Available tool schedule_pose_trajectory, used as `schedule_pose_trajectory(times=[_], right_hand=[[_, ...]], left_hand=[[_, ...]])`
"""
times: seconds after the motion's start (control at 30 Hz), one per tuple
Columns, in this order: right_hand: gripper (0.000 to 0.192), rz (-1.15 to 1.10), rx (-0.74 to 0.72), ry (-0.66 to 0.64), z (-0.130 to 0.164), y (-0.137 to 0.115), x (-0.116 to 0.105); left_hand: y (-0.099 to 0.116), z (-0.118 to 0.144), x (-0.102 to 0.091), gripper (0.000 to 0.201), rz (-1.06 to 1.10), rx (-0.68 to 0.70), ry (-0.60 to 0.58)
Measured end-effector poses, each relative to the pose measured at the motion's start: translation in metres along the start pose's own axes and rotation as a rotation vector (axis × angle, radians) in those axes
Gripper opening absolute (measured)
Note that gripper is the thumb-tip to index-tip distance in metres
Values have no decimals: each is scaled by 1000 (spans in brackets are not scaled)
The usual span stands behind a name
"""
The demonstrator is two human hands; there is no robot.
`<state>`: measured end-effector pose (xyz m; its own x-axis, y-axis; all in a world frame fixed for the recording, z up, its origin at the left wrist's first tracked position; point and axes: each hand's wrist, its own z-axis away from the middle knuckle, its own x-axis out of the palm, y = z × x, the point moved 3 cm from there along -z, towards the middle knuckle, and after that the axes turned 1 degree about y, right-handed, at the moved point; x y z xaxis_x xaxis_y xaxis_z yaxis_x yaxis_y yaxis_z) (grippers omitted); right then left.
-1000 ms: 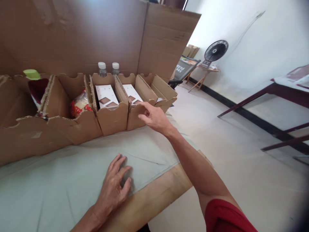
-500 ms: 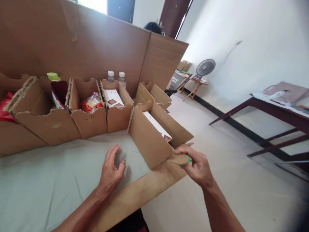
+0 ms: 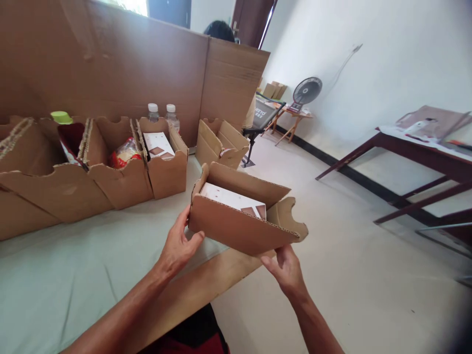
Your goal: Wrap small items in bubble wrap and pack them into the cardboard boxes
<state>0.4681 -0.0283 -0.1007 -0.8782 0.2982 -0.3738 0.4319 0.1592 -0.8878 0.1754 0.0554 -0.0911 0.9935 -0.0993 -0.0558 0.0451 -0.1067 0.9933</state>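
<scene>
An open-topped cardboard bin (image 3: 236, 223) is held between my two hands near the table's right edge, turned at an angle. Inside it lies a white carton with brown shapes (image 3: 232, 199). My left hand (image 3: 179, 244) grips the bin's left end, fingers against the end wall and thumb by the near side. Under the right part, my right hand (image 3: 285, 270) supports the bin, its fingers partly hidden beneath. The bin's right end wall, with a curved cutout, leans outward.
A row of cardboard bins (image 3: 121, 184) stands at the back left, holding a red packet (image 3: 125, 153) and another white carton (image 3: 158, 145). Two bottles (image 3: 171, 116) stand behind them. Another bin (image 3: 221, 142) sits beyond mine. A cardboard panel (image 3: 140, 69) rises behind; a person's head shows above it.
The bin has been raised and turned, its right end swinging away from me. My right hand has shifted from its end flap to underneath. My left hand has come onto its left end.
</scene>
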Motion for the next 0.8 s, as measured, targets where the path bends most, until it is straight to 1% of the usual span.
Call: schedule_pose_trajectory(times=[0.07,0.13,0.23,0.33,0.37,0.43,0.5,0.63,0.7,0.8], right_hand=[[69,-1,-7,-20,-13,-8,18],[65,9,-25,-77,-32,-18,43],[59,-41,-84,-256,-67,-36,94],[57,-115,-169,-449,-98,-51,149],[56,-127,-189,-484,-105,-54,164],[53,-131,-199,-495,-113,-54,185],[49,-110,-167,-473,-113,-48,194],[36,-69,-59,-474,-101,-30,197],[32,-48,-40,-469,-96,-27,197],[25,24,-50,-438,-94,-28,201]], left_hand=[[-5,15,-13,72,-14,-26,91],[-10,36,-35,70,-41,-53,224],[-10,60,-77,67,-64,-54,447],[-8,68,-113,66,-85,-31,611],[-9,68,-122,67,-100,-32,645],[-14,68,-137,66,-147,-44,686],[-21,68,-148,60,-240,-64,711],[-28,68,-161,38,-496,-77,702],[-30,66,-164,35,-493,-107,664],[-32,64,-163,39,-324,-209,640]])
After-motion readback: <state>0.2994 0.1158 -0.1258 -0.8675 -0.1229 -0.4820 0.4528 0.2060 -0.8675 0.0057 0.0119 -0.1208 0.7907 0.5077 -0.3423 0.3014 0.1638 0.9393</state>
